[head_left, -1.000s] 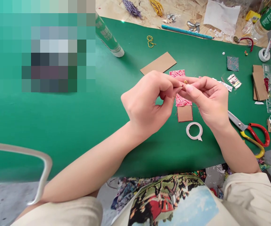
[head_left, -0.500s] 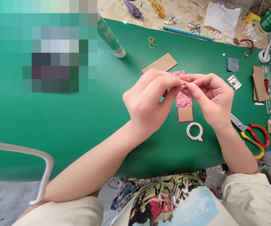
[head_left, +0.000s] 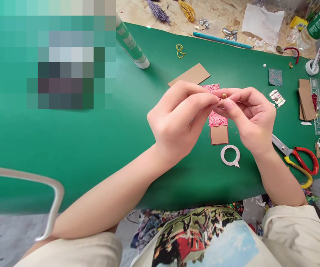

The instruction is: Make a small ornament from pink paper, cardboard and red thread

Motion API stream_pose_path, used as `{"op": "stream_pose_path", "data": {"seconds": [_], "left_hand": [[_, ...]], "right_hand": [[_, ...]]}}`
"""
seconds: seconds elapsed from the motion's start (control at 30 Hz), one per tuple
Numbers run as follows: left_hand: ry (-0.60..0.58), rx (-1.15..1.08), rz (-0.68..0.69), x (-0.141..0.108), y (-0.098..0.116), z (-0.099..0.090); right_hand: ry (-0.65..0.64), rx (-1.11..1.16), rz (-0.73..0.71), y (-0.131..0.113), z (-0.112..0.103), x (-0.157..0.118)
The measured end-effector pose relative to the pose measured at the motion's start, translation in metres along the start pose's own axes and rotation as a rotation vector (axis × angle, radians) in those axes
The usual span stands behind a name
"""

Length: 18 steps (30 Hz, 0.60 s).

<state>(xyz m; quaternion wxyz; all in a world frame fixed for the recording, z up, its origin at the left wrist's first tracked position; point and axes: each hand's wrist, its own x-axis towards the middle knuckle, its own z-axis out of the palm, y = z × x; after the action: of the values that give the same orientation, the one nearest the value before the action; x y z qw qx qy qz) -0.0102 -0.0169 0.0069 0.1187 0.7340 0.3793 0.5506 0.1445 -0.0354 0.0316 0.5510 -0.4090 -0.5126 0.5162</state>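
Both hands meet above the green table, fingertips touching. My right hand (head_left: 253,118) pinches a tiny gold piece (head_left: 224,96) between thumb and index finger. My left hand (head_left: 180,116) is closed in a pinch against it, with a speck of dark red at its fingertips; what it grips is too small to name. Below and behind the fingers lies a red-and-white patterned fabric strip (head_left: 217,119), partly hidden by the hands. A brown cardboard piece (head_left: 219,135) sits at the strip's near end.
A roll of white tape (head_left: 222,157) lies nearby, with large scissors (head_left: 306,159) to the right. Behind are a cardboard strip (head_left: 190,75), yellow cord (head_left: 180,51), a blue pencil (head_left: 222,40) and a green-and-white tube (head_left: 133,44). Cardboard pieces (head_left: 306,100) and a clear ruler (head_left: 319,122) lie far right.
My left hand has shifted slightly right, its fingertips closer to the right thumb. The gold piece shows a little more clearly between the fingers.
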Motion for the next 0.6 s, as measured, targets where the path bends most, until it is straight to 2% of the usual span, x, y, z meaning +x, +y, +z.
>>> {"op": "stream_pose_path", "data": {"seconds": [0.3,0.6], "left_hand": [[-0.008,-0.082,0.019,-0.0006,0.0007,-0.0039],[0.112,-0.03,0.146,0.0016,0.0078,-0.0015]], "right_hand": [[0.014,0.017,0.033,-0.0045,0.0025,-0.0022],[-0.006,0.028,0.028,-0.0004,0.0012,-0.0011]]}}
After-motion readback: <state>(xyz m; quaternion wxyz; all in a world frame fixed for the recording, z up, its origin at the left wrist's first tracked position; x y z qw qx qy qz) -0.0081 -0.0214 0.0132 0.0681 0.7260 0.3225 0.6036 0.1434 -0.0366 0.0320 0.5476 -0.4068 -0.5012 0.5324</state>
